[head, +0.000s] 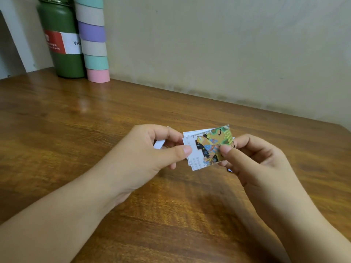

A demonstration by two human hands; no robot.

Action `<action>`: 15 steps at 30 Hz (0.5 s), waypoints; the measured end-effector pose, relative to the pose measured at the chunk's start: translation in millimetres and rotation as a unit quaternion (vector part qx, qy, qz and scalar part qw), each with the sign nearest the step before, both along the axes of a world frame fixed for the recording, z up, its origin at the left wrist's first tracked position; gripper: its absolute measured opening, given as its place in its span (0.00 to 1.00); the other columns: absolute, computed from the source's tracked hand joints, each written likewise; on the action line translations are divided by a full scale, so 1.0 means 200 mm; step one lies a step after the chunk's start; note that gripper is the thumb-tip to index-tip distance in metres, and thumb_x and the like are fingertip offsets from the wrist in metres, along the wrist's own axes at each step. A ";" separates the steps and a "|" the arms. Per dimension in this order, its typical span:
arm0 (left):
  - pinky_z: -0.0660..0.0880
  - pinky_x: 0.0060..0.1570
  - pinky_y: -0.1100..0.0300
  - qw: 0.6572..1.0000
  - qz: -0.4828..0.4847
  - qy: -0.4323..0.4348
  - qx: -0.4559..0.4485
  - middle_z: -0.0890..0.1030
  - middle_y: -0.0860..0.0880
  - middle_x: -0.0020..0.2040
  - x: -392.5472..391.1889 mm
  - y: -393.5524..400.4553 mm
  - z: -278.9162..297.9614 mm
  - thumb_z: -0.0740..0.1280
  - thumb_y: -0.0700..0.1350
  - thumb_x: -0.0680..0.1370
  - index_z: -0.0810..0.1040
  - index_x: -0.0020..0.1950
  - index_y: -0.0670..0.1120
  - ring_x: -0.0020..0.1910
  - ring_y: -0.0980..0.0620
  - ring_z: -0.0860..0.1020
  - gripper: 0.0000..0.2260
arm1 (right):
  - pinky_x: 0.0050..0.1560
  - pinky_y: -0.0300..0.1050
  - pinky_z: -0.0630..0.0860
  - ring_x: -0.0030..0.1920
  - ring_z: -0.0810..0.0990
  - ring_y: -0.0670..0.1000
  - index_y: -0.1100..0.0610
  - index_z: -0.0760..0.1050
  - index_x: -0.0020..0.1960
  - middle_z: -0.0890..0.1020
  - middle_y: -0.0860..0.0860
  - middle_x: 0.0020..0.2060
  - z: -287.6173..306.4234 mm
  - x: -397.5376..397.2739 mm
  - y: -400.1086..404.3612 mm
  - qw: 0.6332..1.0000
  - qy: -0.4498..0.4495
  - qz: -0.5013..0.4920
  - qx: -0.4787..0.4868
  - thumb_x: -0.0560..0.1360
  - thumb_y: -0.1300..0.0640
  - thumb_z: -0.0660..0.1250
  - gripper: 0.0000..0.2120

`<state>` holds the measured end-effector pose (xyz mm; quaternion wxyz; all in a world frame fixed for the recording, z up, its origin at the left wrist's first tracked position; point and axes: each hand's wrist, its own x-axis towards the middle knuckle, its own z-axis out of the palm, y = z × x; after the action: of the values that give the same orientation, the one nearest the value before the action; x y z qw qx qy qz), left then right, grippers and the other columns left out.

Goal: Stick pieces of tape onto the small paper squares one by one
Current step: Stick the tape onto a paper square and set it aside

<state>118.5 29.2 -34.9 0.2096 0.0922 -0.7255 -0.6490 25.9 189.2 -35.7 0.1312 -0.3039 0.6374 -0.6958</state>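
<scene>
Wood-grain worktop (95, 130) runs back to a plain beige wall (228, 44), and both hands meet just above its middle. The left hand (148, 149) is curled, thumb and forefinger pinching the left edge of a small stack of paper squares (191, 149), with a white scrap (159, 144) showing between its fingers. The right hand (252, 158) is likewise curled, its thumb pressed on the front of a colourful patterned piece of tape (212, 147) that lies over the top square, its fingers behind the stack's right edge. The stack is held clear of the worktop, tilted a little, its white printed margin showing at the left and bottom. Well apart at the back left corner, a green flask (60, 35) with a red and white label stands against the wall, and a tall stack of pastel tape rolls (94, 40) stands just beside it on the right.
</scene>
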 end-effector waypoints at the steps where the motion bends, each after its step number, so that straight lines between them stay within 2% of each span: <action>1: 0.64 0.24 0.73 1.000 -0.004 0.002 0.000 0.75 0.54 0.24 0.00 0.00 0.00 0.73 0.39 0.69 0.81 0.32 0.49 0.23 0.60 0.70 0.07 | 0.37 0.33 0.73 0.32 0.78 0.46 0.53 0.79 0.32 0.82 0.51 0.31 0.00 0.00 0.00 1.000 -0.004 0.001 -0.003 0.65 0.57 0.71 0.04; 6: 0.62 0.23 0.73 1.000 0.000 0.004 -0.003 0.73 0.53 0.23 0.00 0.02 0.00 0.73 0.41 0.69 0.80 0.28 0.51 0.21 0.61 0.68 0.11 | 0.38 0.35 0.74 0.33 0.79 0.47 0.53 0.79 0.31 0.82 0.51 0.31 -0.01 0.02 -0.01 1.000 0.000 -0.002 -0.001 0.65 0.56 0.70 0.04; 9: 0.62 0.23 0.73 1.000 0.003 0.004 -0.023 0.73 0.52 0.23 0.00 0.02 0.00 0.72 0.42 0.70 0.78 0.28 0.50 0.21 0.61 0.67 0.11 | 0.34 0.31 0.71 0.31 0.77 0.44 0.52 0.78 0.28 0.80 0.49 0.28 0.00 0.04 -0.01 1.000 -0.002 -0.010 0.006 0.64 0.57 0.70 0.06; 12: 0.63 0.24 0.73 0.998 0.010 -0.001 -0.059 0.73 0.52 0.24 0.00 0.01 -0.01 0.72 0.44 0.70 0.77 0.28 0.48 0.21 0.61 0.67 0.11 | 0.34 0.30 0.69 0.30 0.75 0.43 0.53 0.77 0.28 0.79 0.47 0.26 0.02 0.05 -0.01 0.999 0.023 -0.030 0.025 0.61 0.56 0.78 0.10; 13: 0.65 0.26 0.72 0.997 0.012 -0.004 -0.073 0.73 0.53 0.24 0.00 0.01 -0.01 0.73 0.45 0.70 0.77 0.29 0.48 0.23 0.60 0.68 0.10 | 0.32 0.29 0.68 0.29 0.74 0.42 0.53 0.77 0.28 0.79 0.47 0.26 0.03 0.05 -0.01 0.998 0.032 -0.039 0.027 0.61 0.54 0.78 0.10; 15: 0.66 0.29 0.69 0.995 0.018 -0.012 -0.101 0.74 0.53 0.24 0.00 0.01 -0.02 0.73 0.48 0.69 0.78 0.30 0.48 0.25 0.57 0.69 0.09 | 0.31 0.29 0.68 0.28 0.74 0.42 0.54 0.77 0.29 0.79 0.48 0.26 0.03 0.05 -0.01 0.998 0.041 -0.050 0.024 0.61 0.50 0.71 0.08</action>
<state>119.3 30.9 -39.9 0.2204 0.0916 -0.7878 -0.5678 36.5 187.6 -29.0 0.0772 -0.2961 0.6733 -0.6731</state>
